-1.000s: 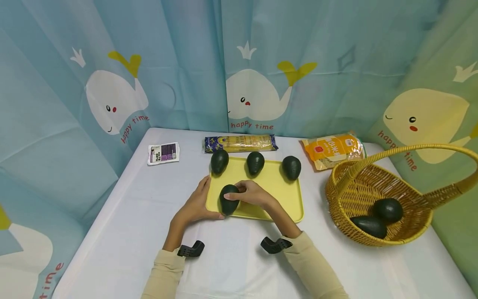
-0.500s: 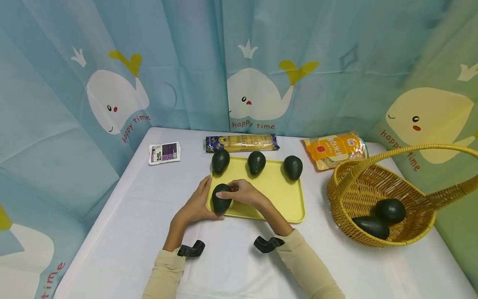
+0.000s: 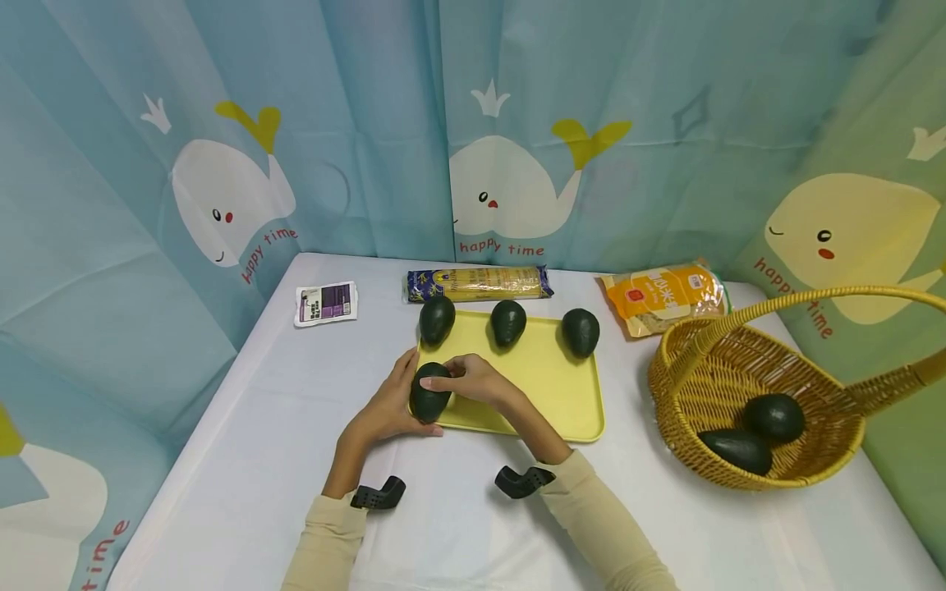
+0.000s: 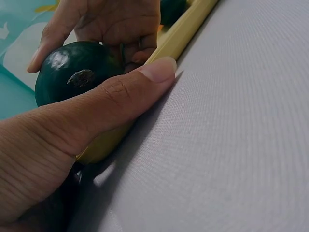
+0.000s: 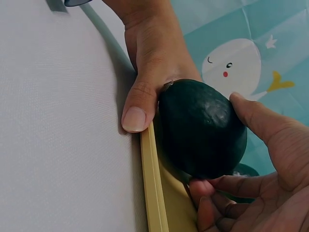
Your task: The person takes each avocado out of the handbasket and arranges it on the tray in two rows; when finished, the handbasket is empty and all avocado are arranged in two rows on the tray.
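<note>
A dark green avocado (image 3: 430, 394) is at the near left corner of the yellow tray (image 3: 547, 394). My right hand (image 3: 480, 380) pinches it between thumb and fingers; in the right wrist view this avocado (image 5: 200, 130) looks low over the tray floor, and contact with it cannot be told. At that same corner my left hand (image 3: 388, 406) grips the tray, its thumb (image 4: 125, 92) along the front wall and its fingers on the left side. Along the tray's far edge lie three more avocados: left (image 3: 438, 320), middle (image 3: 508, 323) and right (image 3: 580, 332).
On the right stands a wicker basket (image 3: 668, 427) with a tall handle and two avocados (image 3: 772, 417) inside. Behind the tray are a pack of noodles (image 3: 480, 283) and an orange bag (image 3: 665, 297). A small white and purple packet (image 3: 326, 304) lies at the back left.
My right hand has moved left with the avocado, bringing it to the tray's near left corner. The left hand has kept its place on the tray.
</note>
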Motion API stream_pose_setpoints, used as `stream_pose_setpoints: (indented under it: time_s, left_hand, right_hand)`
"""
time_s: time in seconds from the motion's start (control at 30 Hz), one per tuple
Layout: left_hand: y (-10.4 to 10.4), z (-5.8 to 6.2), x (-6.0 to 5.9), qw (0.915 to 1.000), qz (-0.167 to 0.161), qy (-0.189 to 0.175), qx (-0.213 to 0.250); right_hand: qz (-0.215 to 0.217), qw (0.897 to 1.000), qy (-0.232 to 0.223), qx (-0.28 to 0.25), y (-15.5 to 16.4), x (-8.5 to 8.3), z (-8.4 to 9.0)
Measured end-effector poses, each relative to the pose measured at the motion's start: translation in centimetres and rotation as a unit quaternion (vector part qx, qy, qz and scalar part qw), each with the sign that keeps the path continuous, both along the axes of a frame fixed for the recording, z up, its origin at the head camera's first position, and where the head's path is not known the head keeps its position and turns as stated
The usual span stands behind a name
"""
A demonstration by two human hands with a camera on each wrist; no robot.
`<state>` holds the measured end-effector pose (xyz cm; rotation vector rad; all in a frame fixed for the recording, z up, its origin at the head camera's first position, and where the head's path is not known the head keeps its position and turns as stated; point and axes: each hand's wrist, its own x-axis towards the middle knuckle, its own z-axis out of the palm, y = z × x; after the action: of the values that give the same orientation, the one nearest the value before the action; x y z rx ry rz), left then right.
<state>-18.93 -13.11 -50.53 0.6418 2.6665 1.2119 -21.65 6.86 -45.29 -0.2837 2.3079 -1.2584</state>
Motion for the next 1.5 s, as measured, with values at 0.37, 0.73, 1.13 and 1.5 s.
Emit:
stream_pose_setpoints:
  time_s: [0.37,0.73,1.13,1.5]
  left_hand:
    - [0.0,0.0,-0.1,1.0,0.004,-0.008,-0.002]
    - [-0.1,-0.1,-0.1,0.9997,0.003,-0.016,0.017]
    - [-0.5,-0.3,0.1,0.9981,-0.005,-0.028,0.055]
    - [-0.6,-0.3,0.0,0.9979,-0.009,-0.013,0.063]
  right_hand:
    - [0.006,1.0,-0.005,-0.021,0.0,0.0,0.0]
    - [0.046,0.998,-0.014,-0.026,1.1,0.3,0.4]
    - [0.033,0.997,-0.05,-0.051,0.6,0.8,0.0]
    - [0.047,0.992,-0.056,-0.099,0.2,0.7,-0.2]
